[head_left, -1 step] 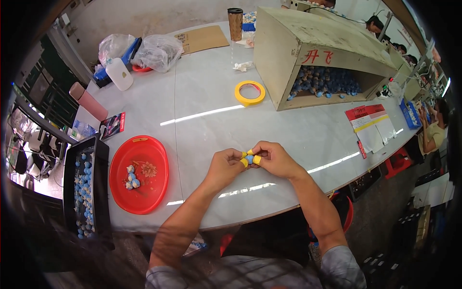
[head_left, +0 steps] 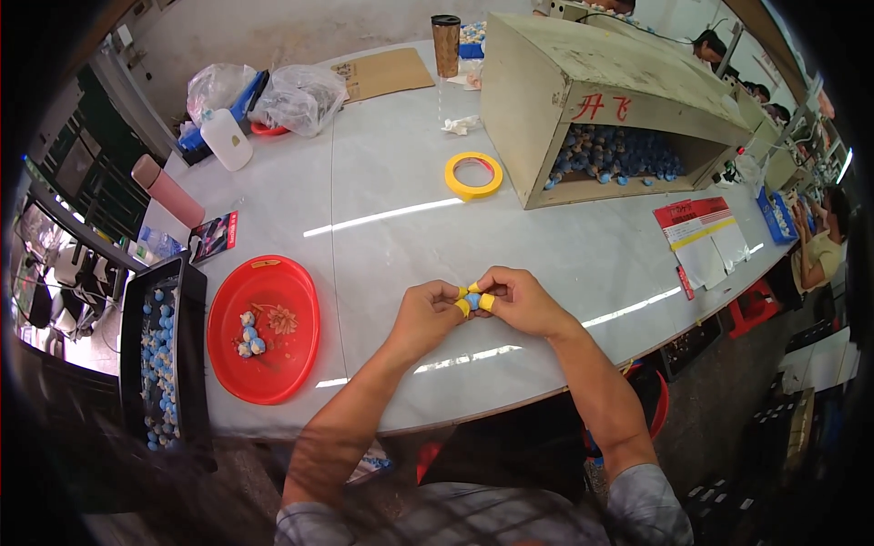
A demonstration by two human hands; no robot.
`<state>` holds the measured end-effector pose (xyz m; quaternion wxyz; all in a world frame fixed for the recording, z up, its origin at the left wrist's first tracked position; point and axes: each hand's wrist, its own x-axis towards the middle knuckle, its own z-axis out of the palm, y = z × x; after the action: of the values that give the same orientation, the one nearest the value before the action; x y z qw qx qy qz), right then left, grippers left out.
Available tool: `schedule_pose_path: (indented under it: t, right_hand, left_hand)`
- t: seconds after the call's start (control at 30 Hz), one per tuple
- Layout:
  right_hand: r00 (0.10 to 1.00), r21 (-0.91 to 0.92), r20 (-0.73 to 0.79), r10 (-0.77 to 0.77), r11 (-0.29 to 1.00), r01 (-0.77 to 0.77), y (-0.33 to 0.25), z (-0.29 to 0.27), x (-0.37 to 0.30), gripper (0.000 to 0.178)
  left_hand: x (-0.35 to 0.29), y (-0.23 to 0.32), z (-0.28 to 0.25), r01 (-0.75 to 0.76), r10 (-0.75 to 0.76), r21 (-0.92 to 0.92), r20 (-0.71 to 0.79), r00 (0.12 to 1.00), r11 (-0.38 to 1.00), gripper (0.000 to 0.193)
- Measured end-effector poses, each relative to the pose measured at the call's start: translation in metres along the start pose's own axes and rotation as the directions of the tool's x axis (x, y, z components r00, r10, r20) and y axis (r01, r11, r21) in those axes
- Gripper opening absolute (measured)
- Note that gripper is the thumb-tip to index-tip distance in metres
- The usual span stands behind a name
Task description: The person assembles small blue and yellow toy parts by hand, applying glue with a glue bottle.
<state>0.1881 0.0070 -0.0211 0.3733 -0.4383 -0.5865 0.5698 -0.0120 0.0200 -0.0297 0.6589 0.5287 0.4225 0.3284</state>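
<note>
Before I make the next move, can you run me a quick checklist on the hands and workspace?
1. Blue piece held: ok, between the left hand and right hand.
2. Yellow finger wraps on: ok, seen on both hands.
3. Piece's surface sound: cannot tell, fingers cover much of it.
4. Red basin away from the hands: ok, off to the left.
5. Yellow tape roll out of the way: ok, flat on the table beyond the hands.

From where I'm standing, the left forearm (head_left: pixel 346 409) and right forearm (head_left: pixel 596 391) are slanting inward. The left grip (head_left: pixel 426 314) and right grip (head_left: pixel 523 305) are facing each other, both curling and pinching, their yellow-capped fingertips (head_left: pixel 486 302) nearly meeting in the middle.
</note>
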Motion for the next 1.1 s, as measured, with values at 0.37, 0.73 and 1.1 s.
schedule_pose_path:
  t: [0.37,0.73,1.1]
  right_hand:
    - [0.998,0.062,-0.034,0.05,0.997,-0.048,-0.003,0.001,0.002,0.013]
    - [0.994,0.134,-0.028,0.106,0.986,-0.102,-0.007,-0.001,0.0,0.015]
    - [0.996,0.12,-0.022,0.09,0.989,-0.087,-0.007,0.001,-0.001,0.016]
  left_hand:
    - [0.0,0.01,0.001,0.009,-0.008,-0.07,0.021,1.0,0.998,0.023]
    - [0.0,0.015,0.001,0.061,-0.058,-0.078,0.033,0.998,0.995,0.027]
    - [0.0,0.008,0.0,0.061,-0.057,-0.094,0.041,0.998,0.994,0.027]
